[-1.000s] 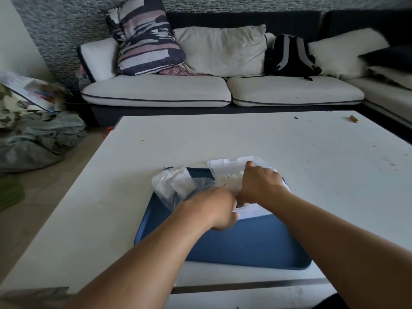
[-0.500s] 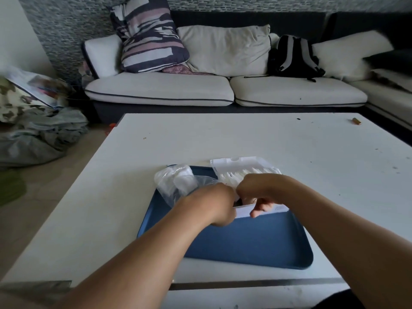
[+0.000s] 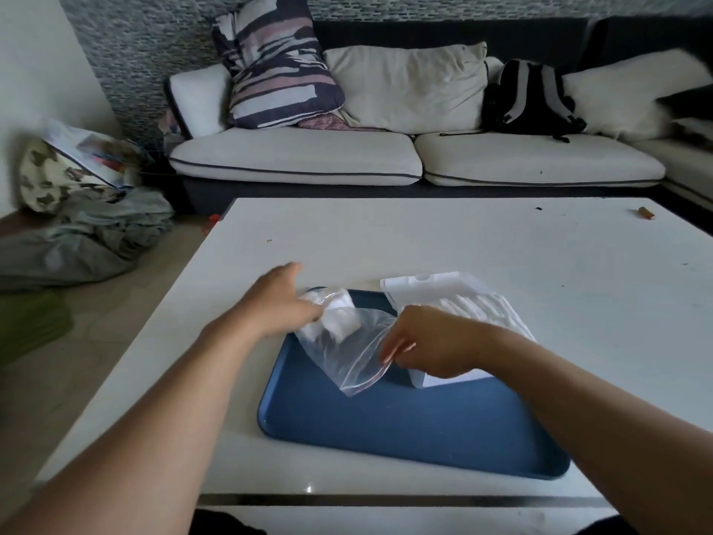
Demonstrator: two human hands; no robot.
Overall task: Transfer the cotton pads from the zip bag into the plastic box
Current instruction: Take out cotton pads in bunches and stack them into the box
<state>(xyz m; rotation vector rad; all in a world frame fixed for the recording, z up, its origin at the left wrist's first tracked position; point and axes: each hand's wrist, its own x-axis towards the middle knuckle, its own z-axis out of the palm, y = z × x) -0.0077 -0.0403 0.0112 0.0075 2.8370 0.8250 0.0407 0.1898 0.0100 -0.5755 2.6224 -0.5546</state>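
Note:
A clear zip bag (image 3: 349,351) lies tilted over the blue tray (image 3: 416,430), with a few white cotton pads (image 3: 339,316) bunched at its far end. My left hand (image 3: 283,303) grips that far end of the bag, at the tray's back left corner. My right hand (image 3: 420,345) pinches the bag's open mouth near its red zip strip. Behind my right hand sits the white plastic box (image 3: 463,303), lid open, with a row of cotton pads (image 3: 476,308) inside it.
The tray lies on a white table (image 3: 424,241). A small brown object (image 3: 646,213) sits at the table's far right. Beyond the table stands a sofa (image 3: 386,156) with cushions and a black backpack (image 3: 530,96). Clothes are heaped on the floor (image 3: 77,233) at left.
My left hand moved from the bag's mouth out to its far left end. My right hand left the box and took the bag's mouth. The bag now lies stretched between both hands.

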